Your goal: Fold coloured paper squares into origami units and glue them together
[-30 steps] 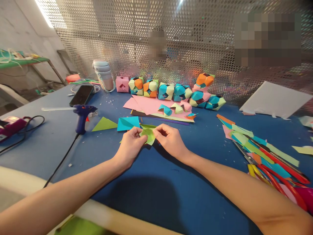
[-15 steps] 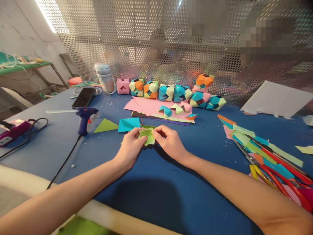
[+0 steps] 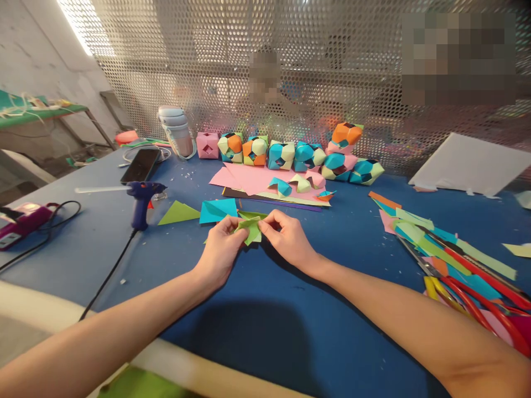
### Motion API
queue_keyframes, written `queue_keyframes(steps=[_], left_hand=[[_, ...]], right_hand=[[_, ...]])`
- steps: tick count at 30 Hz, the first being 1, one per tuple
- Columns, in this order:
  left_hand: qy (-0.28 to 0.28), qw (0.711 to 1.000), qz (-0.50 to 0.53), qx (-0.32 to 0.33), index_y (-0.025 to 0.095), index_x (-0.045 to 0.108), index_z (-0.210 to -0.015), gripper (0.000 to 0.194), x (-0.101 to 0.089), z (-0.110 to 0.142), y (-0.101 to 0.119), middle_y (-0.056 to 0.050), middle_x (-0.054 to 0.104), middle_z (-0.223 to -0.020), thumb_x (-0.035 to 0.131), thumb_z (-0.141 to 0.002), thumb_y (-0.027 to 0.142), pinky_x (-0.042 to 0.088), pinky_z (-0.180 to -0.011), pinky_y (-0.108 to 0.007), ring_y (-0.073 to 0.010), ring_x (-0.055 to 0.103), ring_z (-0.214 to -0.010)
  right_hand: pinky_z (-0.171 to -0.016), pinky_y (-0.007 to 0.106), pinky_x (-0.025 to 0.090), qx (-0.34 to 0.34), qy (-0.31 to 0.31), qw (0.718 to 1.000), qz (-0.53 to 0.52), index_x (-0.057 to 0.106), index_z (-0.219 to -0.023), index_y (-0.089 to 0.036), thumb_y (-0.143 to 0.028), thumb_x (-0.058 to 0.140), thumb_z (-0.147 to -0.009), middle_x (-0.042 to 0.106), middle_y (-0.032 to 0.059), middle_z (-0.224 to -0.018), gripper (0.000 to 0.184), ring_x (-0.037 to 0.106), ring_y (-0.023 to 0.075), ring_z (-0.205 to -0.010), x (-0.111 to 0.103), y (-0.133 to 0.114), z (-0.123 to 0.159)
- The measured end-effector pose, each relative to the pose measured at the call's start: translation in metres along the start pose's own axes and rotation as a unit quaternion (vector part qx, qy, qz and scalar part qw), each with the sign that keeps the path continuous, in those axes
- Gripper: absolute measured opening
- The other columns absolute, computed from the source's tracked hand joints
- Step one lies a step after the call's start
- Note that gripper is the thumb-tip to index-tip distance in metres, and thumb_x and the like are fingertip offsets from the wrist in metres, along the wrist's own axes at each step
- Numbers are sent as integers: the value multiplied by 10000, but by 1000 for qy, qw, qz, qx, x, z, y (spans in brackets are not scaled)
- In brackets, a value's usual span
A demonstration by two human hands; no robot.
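A small piece of folded light-green paper (image 3: pixel 251 228) is held between my two hands above the blue table. My left hand (image 3: pixel 222 246) pinches its left side, thumb in front and fingers partly hidden behind. At the upper right edge, my right hand (image 3: pixel 288 239) grips it between thumb and fingertips. Just behind the hands lie a blue folded paper (image 3: pixel 218 210) and a green paper triangle (image 3: pixel 179 213). Farther back, small curved paper pieces (image 3: pixel 281 187) rest on pink sheets (image 3: pixel 240 179).
Folded paper balls (image 3: pixel 281 156) line the back by a perforated metal screen (image 3: pixel 199 66). To the left are a glue gun (image 3: pixel 141 204), a phone (image 3: pixel 141 165) and a bottle (image 3: pixel 178 132). Paper strips (image 3: pixel 418 232) and scissors (image 3: pixel 477 304) lie right. People show behind the screen.
The green paper has tilted slightly in my fingers, its upper edge now folded more toward me. Both hands stay in nearly the same place.
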State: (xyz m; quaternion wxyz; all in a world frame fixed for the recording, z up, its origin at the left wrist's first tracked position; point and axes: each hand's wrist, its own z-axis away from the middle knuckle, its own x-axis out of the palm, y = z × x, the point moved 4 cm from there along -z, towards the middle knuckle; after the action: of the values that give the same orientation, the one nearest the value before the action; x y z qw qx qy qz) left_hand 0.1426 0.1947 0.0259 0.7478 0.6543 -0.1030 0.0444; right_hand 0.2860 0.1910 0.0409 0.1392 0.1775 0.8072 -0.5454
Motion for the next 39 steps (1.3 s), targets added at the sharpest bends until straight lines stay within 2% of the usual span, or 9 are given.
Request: queue_keyframes(steps=[5, 10, 13, 18, 21, 31, 34, 39], left_hand=[[-21, 999, 4, -25, 149, 655, -838, 234, 4, 0, 0, 2, 639, -738, 677, -611, 202, 448, -606, -231, -122, 580, -651], [-46, 997, 22, -53, 138, 633, -771, 187, 8, 4, -1, 7, 630, -656, 704, -604, 182, 465, -583, -219, -107, 575, -593], [-62, 996, 42, -45, 141, 646, -796, 189, 9, 4, 1, -2, 652, -713, 714, -629, 193, 501, -625, -237, -116, 606, -631], [-89, 994, 62, -20, 147, 697, -830, 201, 10, 5, 4, -22, 663, -825, 676, -743, 327, 528, -671, -261, -127, 623, -702], [-83, 994, 63, -16, 150, 701, -823, 230, 10, 5, 4, -30, 667, -829, 678, -749, 367, 534, -676, -274, -144, 635, -722], [-75, 992, 99, -9, 143, 655, -758, 176, 11, 8, 4, -11, 638, -792, 670, -760, 319, 536, -675, -273, -128, 615, -708], [-74, 995, 69, -5, 152, 655, -781, 148, 11, 8, 4, -1, 635, -770, 692, -731, 287, 510, -658, -247, -119, 605, -696], [-33, 999, -3, 10, 160, 648, -796, 197, 6, 6, 1, 21, 612, -711, 727, -685, 302, 483, -613, -235, -104, 568, -621]], right_hand=[[-596, 253, 443, -35, 8, 999, 11, 551, -708, -194, -299, 540, -832, 615, 4, -669, 162, 552, 130, -612, 1, -5, 4], [-621, 258, 475, -54, 10, 998, 19, 569, -734, -195, -293, 542, -840, 625, 14, -694, 147, 579, 136, -633, 1, -8, 6], [-628, 261, 487, -58, 9, 998, 15, 581, -740, -193, -289, 543, -847, 628, 16, -699, 149, 589, 139, -642, 1, -7, 5], [-610, 256, 493, -58, 11, 998, 6, 594, -734, -193, -296, 549, -850, 634, 13, -700, 161, 589, 135, -630, 0, -6, 4], [-589, 247, 486, -55, 8, 998, 0, 599, -738, -191, -289, 545, -853, 631, 10, -696, 160, 590, 128, -617, 0, -7, 4], [-618, 268, 478, -66, 17, 997, 20, 585, -688, -197, -266, 542, -850, 627, 21, -677, 182, 595, 150, -652, -1, -7, 4], [-634, 274, 478, -62, 17, 998, 30, 583, -691, -200, -265, 540, -851, 635, 23, -681, 178, 593, 153, -655, -2, -8, 5], [-652, 276, 461, -82, 25, 995, 43, 572, -693, -196, -239, 534, -847, 623, 18, -681, 165, 578, 148, -647, -2, -12, 6]])
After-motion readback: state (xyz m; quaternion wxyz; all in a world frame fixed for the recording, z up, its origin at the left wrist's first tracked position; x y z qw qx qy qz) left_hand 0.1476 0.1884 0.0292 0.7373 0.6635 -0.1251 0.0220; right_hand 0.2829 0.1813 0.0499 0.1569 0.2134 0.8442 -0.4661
